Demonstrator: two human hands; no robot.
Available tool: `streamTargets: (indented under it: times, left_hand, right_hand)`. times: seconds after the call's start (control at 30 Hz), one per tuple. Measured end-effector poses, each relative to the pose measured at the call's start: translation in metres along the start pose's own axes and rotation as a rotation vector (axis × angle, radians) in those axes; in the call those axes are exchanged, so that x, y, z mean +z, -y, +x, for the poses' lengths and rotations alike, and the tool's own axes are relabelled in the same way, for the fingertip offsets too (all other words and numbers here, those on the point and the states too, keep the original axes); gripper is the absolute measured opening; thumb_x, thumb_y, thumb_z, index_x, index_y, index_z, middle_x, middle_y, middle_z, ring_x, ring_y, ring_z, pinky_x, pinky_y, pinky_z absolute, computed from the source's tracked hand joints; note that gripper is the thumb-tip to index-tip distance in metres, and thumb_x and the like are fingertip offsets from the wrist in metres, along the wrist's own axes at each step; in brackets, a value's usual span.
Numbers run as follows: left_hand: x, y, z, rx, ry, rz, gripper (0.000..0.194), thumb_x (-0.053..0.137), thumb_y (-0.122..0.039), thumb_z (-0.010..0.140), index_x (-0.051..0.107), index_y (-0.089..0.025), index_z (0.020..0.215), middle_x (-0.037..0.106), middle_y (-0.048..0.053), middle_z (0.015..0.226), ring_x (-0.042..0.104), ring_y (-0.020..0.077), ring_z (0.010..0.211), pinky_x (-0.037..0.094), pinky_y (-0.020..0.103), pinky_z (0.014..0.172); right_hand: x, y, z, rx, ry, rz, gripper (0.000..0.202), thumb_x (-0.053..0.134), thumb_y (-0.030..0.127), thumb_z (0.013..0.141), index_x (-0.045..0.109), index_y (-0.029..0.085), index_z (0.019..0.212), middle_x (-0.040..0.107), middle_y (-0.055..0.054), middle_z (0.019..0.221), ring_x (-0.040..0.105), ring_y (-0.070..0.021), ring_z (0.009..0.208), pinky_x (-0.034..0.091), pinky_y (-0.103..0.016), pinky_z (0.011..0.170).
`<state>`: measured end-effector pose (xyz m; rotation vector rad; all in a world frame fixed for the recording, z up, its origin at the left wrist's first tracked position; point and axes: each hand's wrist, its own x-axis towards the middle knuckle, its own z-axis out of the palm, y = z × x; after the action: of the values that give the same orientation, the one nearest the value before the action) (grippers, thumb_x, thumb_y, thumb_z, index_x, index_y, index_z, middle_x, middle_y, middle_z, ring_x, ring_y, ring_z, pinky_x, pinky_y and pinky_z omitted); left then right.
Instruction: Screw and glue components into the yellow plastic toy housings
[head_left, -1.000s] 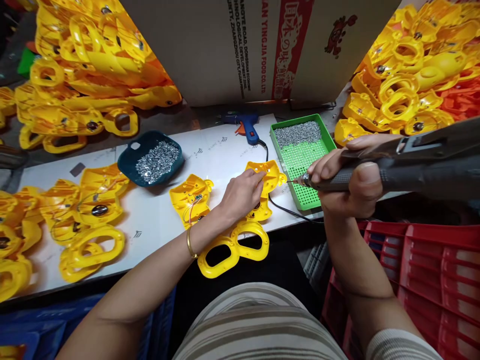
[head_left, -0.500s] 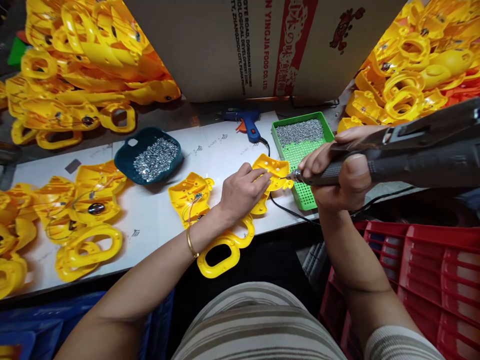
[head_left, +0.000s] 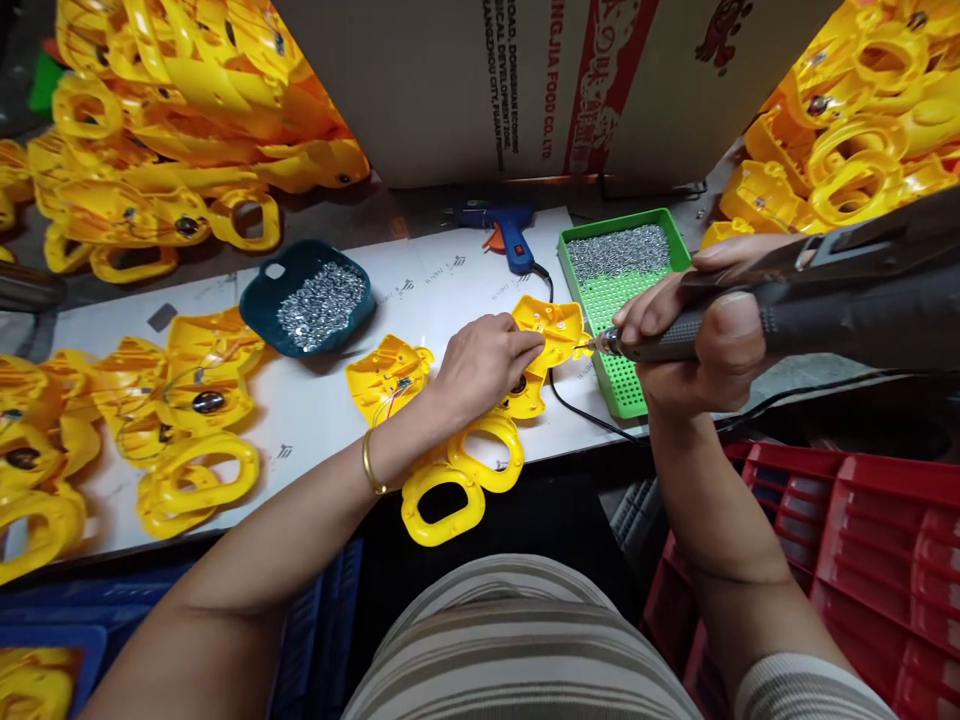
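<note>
My right hand (head_left: 709, 335) is wrapped round a dark electric screwdriver (head_left: 832, 305) held nearly level. Its bit points left and meets the small tab at the right edge of a yellow plastic shell half (head_left: 551, 325). Over the left part of this shell lies my left hand (head_left: 484, 365), fingers closed together and pressing on it; what the fingertips pinch is hidden. Beside my left wrist sits a matching yellow shell half (head_left: 386, 375) with a small circuit board and wires. Two yellow oval handles (head_left: 442, 507) stick out past the table's front edge.
A green perforated tray (head_left: 626, 385) and a dark teal bowl (head_left: 255, 320) hold small metal screws. Behind them lies a blue glue gun (head_left: 514, 245) with its cable. More yellow shells (head_left: 206, 375) lie left; a carton (head_left: 450, 100) stands behind. Red crate (head_left: 885, 540) at right.
The screwdriver bit has shifted from the shell's inner side to its small edge tab. My left fingers have drawn closer together. The whole view has shifted slightly.
</note>
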<state>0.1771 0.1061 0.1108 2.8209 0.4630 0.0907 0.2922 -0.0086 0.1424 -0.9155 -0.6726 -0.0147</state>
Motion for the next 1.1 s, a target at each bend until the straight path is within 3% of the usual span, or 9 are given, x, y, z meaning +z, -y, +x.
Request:
streamTargets:
  times: [0.27, 0.4, 0.8, 0.9, 1.03, 1.1]
  left_hand:
    - [-0.015, 0.007, 0.011, -0.189, 0.023, -0.305, 0.019, 0.060, -0.030, 0.087, 0.077, -0.026, 0.095, 0.077, 0.003, 0.093, 0.068, 0.0195, 0.080, 0.048, 0.030, 0.073]
    - [-0.021, 0.008, 0.016, -0.244, 0.054, -0.278, 0.019, 0.061, -0.031, 0.085, 0.078, -0.025, 0.093, 0.076, 0.004, 0.095, 0.068, 0.0210, 0.079, 0.048, 0.033, 0.074]
    - [-0.024, 0.014, 0.015, -0.212, 0.035, -0.204, 0.017, 0.065, -0.028, 0.080, 0.078, -0.024, 0.090, 0.075, 0.006, 0.080, 0.068, 0.0217, 0.074, 0.050, 0.034, 0.072]
    - [-0.025, 0.015, 0.016, -0.267, 0.073, -0.337, 0.016, 0.065, -0.027, 0.081, 0.077, -0.021, 0.089, 0.073, 0.006, 0.071, 0.067, 0.0189, 0.066, 0.051, 0.032, 0.066]
    - [-0.022, 0.016, 0.020, -0.396, 0.227, -0.681, 0.019, 0.062, -0.028, 0.085, 0.075, -0.015, 0.089, 0.066, 0.004, 0.056, 0.063, 0.0146, 0.051, 0.050, 0.027, 0.054]
    - [-0.020, 0.014, 0.021, -0.400, 0.234, -0.686, 0.017, 0.063, -0.027, 0.084, 0.075, -0.015, 0.089, 0.067, 0.004, 0.056, 0.062, 0.0146, 0.050, 0.051, 0.028, 0.054]
  right_hand:
    - [-0.002, 0.000, -0.005, 0.050, -0.035, -0.078, 0.028, 0.067, 0.057, 0.072, 0.058, 0.034, 0.084, 0.041, 0.008, 0.049, 0.038, -0.0138, 0.037, 0.036, -0.032, 0.040]
    - [-0.002, 0.000, -0.005, 0.039, -0.039, -0.073, 0.028, 0.067, 0.057, 0.070, 0.058, 0.034, 0.083, 0.039, 0.008, 0.048, 0.035, -0.0138, 0.036, 0.035, -0.032, 0.039]
    - [-0.004, 0.003, -0.007, 0.084, -0.035, -0.053, 0.027, 0.068, 0.055, 0.072, 0.058, 0.034, 0.085, 0.043, 0.009, 0.048, 0.038, -0.0127, 0.035, 0.038, -0.031, 0.040]
    - [-0.004, 0.004, -0.007, 0.078, -0.045, -0.039, 0.026, 0.069, 0.053, 0.071, 0.059, 0.033, 0.083, 0.043, 0.008, 0.048, 0.039, -0.0128, 0.036, 0.036, -0.031, 0.039]
    - [-0.004, 0.006, -0.008, 0.070, -0.052, -0.060, 0.027, 0.068, 0.055, 0.071, 0.058, 0.033, 0.083, 0.041, 0.009, 0.047, 0.038, -0.0127, 0.035, 0.035, -0.030, 0.038]
    - [-0.005, 0.006, -0.008, 0.061, -0.050, -0.059, 0.028, 0.068, 0.055, 0.072, 0.057, 0.032, 0.084, 0.041, 0.009, 0.048, 0.038, -0.0124, 0.034, 0.035, -0.031, 0.038]
